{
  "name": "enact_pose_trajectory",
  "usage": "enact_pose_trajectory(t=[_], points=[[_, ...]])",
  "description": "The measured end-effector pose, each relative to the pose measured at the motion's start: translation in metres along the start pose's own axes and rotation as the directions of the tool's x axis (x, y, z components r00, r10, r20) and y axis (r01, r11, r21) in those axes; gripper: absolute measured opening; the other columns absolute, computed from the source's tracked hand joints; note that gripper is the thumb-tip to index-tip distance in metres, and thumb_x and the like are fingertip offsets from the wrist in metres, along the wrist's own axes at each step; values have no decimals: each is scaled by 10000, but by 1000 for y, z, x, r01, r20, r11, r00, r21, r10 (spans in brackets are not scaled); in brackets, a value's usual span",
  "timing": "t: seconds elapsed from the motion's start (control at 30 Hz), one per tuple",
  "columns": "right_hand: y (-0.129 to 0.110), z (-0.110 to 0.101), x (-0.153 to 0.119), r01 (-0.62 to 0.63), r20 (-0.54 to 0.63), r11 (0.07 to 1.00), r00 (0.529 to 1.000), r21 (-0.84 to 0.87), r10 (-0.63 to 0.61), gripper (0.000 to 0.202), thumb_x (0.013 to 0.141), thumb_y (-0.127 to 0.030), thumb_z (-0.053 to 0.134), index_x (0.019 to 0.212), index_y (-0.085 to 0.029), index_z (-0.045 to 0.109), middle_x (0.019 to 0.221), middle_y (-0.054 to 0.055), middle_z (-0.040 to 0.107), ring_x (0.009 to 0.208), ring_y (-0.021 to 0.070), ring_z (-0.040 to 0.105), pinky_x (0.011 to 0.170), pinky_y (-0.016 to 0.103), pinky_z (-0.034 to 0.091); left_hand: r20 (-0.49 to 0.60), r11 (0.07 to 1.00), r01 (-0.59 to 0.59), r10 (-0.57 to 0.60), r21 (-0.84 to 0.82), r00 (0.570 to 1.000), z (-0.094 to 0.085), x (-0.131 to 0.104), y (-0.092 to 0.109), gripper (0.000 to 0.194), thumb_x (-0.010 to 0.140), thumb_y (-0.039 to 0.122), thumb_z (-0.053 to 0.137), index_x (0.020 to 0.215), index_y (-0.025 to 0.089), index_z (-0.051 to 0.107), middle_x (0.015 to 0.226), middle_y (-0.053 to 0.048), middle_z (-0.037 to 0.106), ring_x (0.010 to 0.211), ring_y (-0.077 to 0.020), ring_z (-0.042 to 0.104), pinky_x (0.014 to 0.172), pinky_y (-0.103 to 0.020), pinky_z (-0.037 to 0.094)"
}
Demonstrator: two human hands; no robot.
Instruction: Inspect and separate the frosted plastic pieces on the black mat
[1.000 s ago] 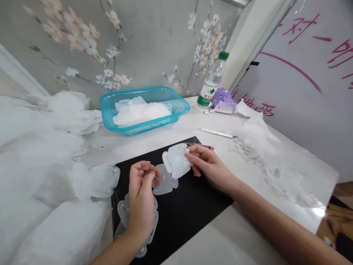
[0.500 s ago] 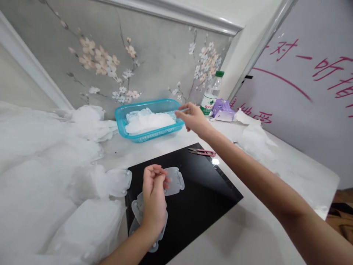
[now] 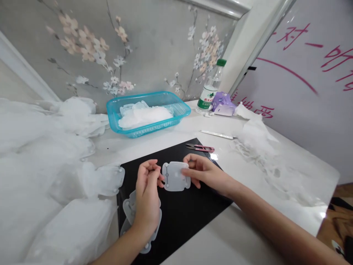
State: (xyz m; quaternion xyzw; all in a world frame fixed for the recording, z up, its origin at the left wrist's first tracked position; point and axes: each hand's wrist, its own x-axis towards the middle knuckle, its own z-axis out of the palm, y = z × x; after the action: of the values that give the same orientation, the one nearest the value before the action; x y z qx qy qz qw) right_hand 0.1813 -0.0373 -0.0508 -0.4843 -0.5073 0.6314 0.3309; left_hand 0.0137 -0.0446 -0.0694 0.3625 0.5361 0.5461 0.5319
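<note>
A translucent, frosted plastic piece (image 3: 175,176) with rounded corners is raised above the black mat (image 3: 190,217). My right hand (image 3: 205,171) pinches its right side, thumb across the front and fingers behind. Close against the left edge are the curled fingertips of my left hand (image 3: 149,191); whether they grip that edge cannot be made out. Beneath my left wrist lie several similar pieces (image 3: 129,206), partly covered by the hand. Pink thread snips (image 3: 202,148) rest at the mat's far edge.
Heaped translucent pieces (image 3: 49,165) cover the left side. Behind the mat stands a blue basket (image 3: 113,127) of white pieces. A bottle (image 3: 208,92), purple tissue pack (image 3: 223,104), slim light-coloured tool (image 3: 216,134) and thin scraps (image 3: 275,176) are to the right.
My right hand has come back from the basket's right end to the plastic piece and grips it. The camera view has shifted slightly. My left hand stays curled over the mat.
</note>
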Motion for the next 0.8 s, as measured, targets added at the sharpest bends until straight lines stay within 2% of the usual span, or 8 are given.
enact_pose_trajectory(t=[0.1, 0.23, 0.33, 0.5, 0.67, 0.8], points=[[4, -4, -2, 81, -84, 988, 994, 131, -70, 345, 781, -406, 695, 917, -179, 473, 677, -58, 568, 418, 20, 410, 437, 168, 305, 82, 986, -5, -9, 168, 997, 2, 1, 5, 358, 789, 442, 601, 1055, 203, 604, 791, -2, 541, 645, -108, 469, 545, -203, 382], [6, -7, -4, 123, -178, 965, 981, 230, -82, 337, 761, -391, 723, 893, -185, 492, 619, -77, 554, 402, 32, 444, 436, 168, 358, 186, 954, -41, -15, 297, 982, 2, 1, 8, 265, 775, 439, 633, 847, 185, 641, 667, 12, 490, 595, -104, 392, 540, -211, 335], [3, -9, -7, 79, -178, 955, 984, 285, -29, 283, 771, -377, 717, 853, -182, 528, 549, -82, 514, 415, 50, 471, 445, 171, 397, 168, 959, -6, -43, 282, 985, -1, 2, 7, 253, 795, 451, 625, 790, 198, 606, 568, 37, 394, 561, -101, 348, 530, -208, 307], [-1, -12, -11, 37, -123, 957, 992, 288, -2, 264, 672, -290, 798, 835, -163, 634, 775, -27, 617, 473, 33, 510, 494, 182, 446, 122, 976, 30, -57, 215, 991, -3, 4, 3, 234, 819, 426, 616, 770, 201, 580, 557, 40, 381, 566, -96, 342, 546, -197, 297], [0, -11, -11, 10, -179, 964, 983, 265, 39, 211, 677, -282, 793, 756, -150, 649, 606, -46, 575, 418, 24, 452, 435, 157, 378, 114, 985, 44, -63, 164, 992, -2, 3, 4, 227, 813, 406, 632, 739, 201, 567, 553, 43, 351, 547, -91, 317, 523, -194, 285], [0, -10, -13, 3, -150, 943, 987, 333, 49, 234, 720, -318, 761, 696, -150, 601, 589, -35, 608, 384, 28, 444, 400, 153, 378, 120, 980, 44, -68, 194, 990, -4, 3, 3, 249, 808, 424, 642, 726, 202, 565, 562, 42, 351, 547, -87, 321, 512, -195, 281]])
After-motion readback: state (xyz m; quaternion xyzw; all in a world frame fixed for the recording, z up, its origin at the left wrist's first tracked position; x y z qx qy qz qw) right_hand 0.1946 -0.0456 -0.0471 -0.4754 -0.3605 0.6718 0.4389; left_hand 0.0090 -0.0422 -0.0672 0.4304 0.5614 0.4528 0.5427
